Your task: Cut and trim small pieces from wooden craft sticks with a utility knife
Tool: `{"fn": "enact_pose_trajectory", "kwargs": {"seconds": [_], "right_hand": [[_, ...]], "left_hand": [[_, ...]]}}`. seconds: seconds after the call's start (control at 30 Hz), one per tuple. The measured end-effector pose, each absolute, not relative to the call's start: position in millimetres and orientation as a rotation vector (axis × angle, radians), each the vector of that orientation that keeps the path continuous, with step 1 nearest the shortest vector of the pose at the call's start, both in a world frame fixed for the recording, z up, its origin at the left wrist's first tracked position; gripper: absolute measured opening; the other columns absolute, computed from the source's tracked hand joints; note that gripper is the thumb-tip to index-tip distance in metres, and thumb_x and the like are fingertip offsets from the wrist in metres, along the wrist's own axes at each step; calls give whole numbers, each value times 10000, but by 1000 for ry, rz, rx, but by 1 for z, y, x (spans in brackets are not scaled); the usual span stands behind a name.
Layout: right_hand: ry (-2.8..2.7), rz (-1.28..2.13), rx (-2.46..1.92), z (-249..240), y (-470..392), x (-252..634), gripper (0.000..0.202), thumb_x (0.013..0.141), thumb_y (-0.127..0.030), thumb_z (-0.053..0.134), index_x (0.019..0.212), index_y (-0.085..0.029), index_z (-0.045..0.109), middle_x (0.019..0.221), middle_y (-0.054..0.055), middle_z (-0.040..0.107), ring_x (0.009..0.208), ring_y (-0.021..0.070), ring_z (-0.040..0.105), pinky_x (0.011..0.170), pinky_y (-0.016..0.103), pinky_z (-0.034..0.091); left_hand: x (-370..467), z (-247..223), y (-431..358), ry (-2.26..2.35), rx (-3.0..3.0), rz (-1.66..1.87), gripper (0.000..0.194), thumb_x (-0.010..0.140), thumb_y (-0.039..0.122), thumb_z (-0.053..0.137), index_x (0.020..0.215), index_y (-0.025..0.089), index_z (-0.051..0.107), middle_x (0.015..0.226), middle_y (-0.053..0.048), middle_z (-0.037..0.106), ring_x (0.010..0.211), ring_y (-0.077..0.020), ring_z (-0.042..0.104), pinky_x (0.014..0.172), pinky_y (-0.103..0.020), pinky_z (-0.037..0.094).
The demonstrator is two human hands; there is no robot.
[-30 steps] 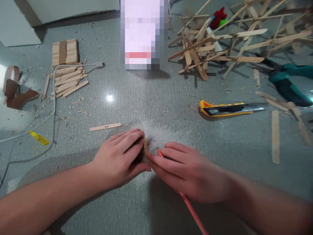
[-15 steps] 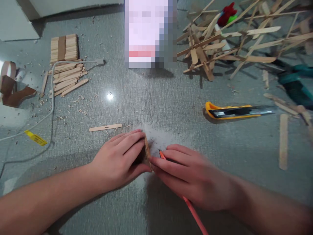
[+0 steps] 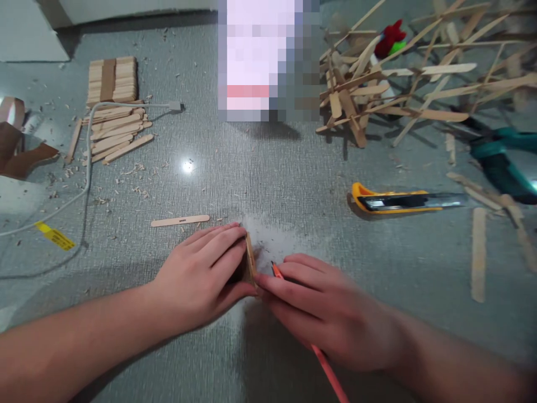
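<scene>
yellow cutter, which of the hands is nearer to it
Right. The right hand is to the cutter's left and closer to the person; the left hand is farther off, left of the right hand.

- A grey, finely ribbed surface (image 3: 268, 168) spread beneath a long pale panel (image 3: 138, 8).
- A second pale panel (image 3: 27, 33) stood left of the long one.
- Dark shadow ran under the long panel's lower edge.
- Below that panel, a round white glare (image 3: 187, 165) lit the ribbing.

no legible text, only blurred print on the yellow cable tag (image 3: 55, 235)
</scene>
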State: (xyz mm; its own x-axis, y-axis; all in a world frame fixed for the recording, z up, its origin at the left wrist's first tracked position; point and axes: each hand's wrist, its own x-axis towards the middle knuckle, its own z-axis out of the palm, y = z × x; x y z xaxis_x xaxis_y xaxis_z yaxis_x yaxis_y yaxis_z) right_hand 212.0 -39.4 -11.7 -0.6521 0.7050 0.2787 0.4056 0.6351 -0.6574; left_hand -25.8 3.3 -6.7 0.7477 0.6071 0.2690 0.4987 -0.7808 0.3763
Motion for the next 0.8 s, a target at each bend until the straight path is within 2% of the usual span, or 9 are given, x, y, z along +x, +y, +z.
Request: {"fn": "enact_pose_trajectory", "kwargs": {"seconds": [0.27, 0.37, 0.47, 0.53, 0.6, 0.7, 0.8], "right_hand": [[-2317, 798, -894, -10, -37, 208, 221, 1050, -163, 441, 1018, -120, 655, 766, 30, 605, 721, 161, 512, 688, 304, 474], [-2332, 708, -828, -10, -36, 211, 181, 1020, -140, 488, 988, -147, 666, 784, 39, 657, 696, 160, 523, 647, 310, 452], [-2236, 812, -816, -10, -36, 216, 199, 998, -149, 498, 1101, -195, 661, 1013, 79, 712, 772, 171, 611, 665, 317, 485], [-2076, 986, -926, -10, -37, 218, 241, 983, -158, 469, 1144, -228, 635, 1128, 90, 672, 873, 181, 654, 713, 312, 531], [-1929, 1048, -1044, -11, -38, 217, 207, 940, -139, 486, 1074, -242, 605, 1054, 63, 643, 856, 168, 650, 710, 295, 543], [-1862, 982, -1100, -13, -37, 214, 177, 873, -85, 572, 939, -245, 535, 856, -9, 614, 727, 124, 615, 656, 254, 518], [-1884, 963, -1093, -13, -34, 212, 199, 862, -78, 639, 894, -243, 533, 854, -28, 661, 732, 97, 649, 663, 222, 522]], "left_hand": [[-27, -7, 3, 863, 2667, 541, 470, 979, 494, 619, 1151, 59, 665, 1259, -197, 696, 1182, -327, 692, 1014, -471, 618], [-27, -7, 2, 864, 2669, 530, 469, 984, 488, 612, 1156, 55, 669, 1263, -198, 692, 1187, -330, 689, 1012, -474, 619], [-27, -6, 2, 865, 2665, 517, 458, 989, 478, 607, 1162, 58, 667, 1271, -193, 688, 1197, -326, 683, 1019, -462, 615], [-27, -6, 2, 864, 2667, 506, 463, 983, 481, 618, 1164, 58, 667, 1273, -191, 687, 1198, -325, 683, 1025, -458, 612], [-27, -6, 1, 864, 2667, 498, 462, 980, 488, 622, 1170, 68, 667, 1279, -186, 685, 1204, -321, 681, 1034, -456, 606], [-27, -7, 1, 872, 2655, 497, 449, 982, 487, 618, 1163, 80, 671, 1287, -185, 681, 1220, -317, 673, 1035, -458, 605], [-27, -7, 1, 871, 2651, 487, 454, 976, 478, 629, 1151, 62, 677, 1282, -193, 679, 1225, -331, 669, 1030, -473, 607]]}}
